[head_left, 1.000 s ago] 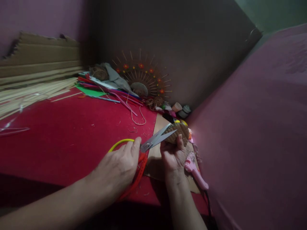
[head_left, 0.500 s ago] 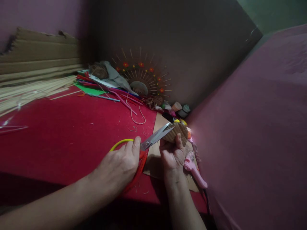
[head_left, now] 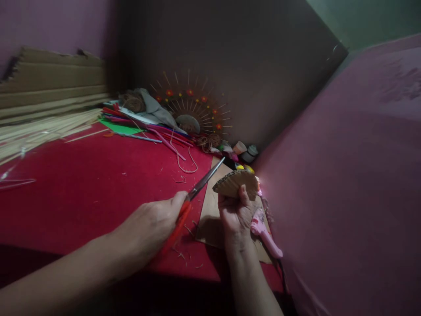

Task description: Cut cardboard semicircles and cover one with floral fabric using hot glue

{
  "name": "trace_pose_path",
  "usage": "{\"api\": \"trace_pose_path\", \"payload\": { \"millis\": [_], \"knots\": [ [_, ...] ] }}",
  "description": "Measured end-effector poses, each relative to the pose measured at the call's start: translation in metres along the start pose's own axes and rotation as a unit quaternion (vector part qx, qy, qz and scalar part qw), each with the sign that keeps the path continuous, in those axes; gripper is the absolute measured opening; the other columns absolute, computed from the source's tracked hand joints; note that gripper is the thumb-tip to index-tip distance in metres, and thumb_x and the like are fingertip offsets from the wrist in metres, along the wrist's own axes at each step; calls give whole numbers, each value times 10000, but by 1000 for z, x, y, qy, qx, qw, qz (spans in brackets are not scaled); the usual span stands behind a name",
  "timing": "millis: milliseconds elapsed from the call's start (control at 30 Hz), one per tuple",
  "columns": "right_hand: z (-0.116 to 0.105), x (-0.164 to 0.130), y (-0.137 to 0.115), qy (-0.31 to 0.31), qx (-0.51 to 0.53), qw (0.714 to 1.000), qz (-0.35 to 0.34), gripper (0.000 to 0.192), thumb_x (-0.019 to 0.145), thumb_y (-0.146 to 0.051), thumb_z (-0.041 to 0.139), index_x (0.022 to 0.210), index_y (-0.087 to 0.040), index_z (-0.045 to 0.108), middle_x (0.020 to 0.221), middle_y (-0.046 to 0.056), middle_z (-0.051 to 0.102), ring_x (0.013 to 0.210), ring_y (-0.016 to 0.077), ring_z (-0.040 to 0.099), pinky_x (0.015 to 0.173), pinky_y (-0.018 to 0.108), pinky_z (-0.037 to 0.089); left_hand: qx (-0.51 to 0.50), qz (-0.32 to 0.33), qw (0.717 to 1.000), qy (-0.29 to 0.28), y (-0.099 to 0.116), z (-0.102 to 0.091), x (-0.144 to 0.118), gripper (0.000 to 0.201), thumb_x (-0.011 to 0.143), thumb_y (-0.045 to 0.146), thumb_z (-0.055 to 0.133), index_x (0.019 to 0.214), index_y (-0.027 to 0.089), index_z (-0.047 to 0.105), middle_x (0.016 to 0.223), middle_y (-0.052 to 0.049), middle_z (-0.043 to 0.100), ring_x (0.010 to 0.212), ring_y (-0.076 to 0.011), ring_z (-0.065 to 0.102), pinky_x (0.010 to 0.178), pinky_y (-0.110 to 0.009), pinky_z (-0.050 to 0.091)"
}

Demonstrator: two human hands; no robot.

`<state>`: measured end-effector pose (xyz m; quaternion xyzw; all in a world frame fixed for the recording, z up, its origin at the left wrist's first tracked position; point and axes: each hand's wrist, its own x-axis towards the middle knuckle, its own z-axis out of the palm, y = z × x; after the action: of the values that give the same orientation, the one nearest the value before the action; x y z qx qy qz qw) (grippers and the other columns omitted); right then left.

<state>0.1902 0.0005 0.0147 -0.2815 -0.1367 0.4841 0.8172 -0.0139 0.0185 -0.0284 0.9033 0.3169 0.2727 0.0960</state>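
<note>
My left hand [head_left: 149,228] grips red-handled scissors [head_left: 194,193]; their closed steel blades point up and to the right, clear of the cardboard. My right hand [head_left: 237,215] holds a fan-shaped piece of corrugated cardboard [head_left: 235,183] upright just above a flat cardboard sheet [head_left: 210,210]. The scissor tips sit a short way to the left of the fan piece and do not touch it.
A pink glue gun [head_left: 265,235] lies by my right hand. On the red felt surface [head_left: 82,184] lie bamboo sticks [head_left: 42,131], coloured paper strips [head_left: 138,125], a sunburst stick decoration [head_left: 192,112] and small jars [head_left: 246,151]. A pink cloth [head_left: 345,175] rises on the right.
The scissors were open with blades at the fan-shaped cardboard; now they are closed and drawn back to the left, away from it. The yellow handle loop is no longer visible.
</note>
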Motion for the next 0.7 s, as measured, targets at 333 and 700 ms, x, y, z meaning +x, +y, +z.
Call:
{"api": "trace_pose_path", "payload": {
  "millis": [333,700],
  "knots": [
    [4,-9,1,-30,-9,999,-16,290,682,-111,737,908,-294,736,806,-59,789,933,159,730,1025,440,497,141,93,979,114,10,-19,7,476,835,28,369,1291,-33,491,1015,-230,695,895,-312,697,708,-410,608],
    [2,-11,5,-30,-17,999,-29,296,700,-89,711,927,-276,738,885,-68,793,839,102,721,990,304,512,260,125,941,175,19,-27,14,462,813,-63,272,1100,-111,631,808,-227,718,649,-264,697,556,-352,614]
  ]
}}
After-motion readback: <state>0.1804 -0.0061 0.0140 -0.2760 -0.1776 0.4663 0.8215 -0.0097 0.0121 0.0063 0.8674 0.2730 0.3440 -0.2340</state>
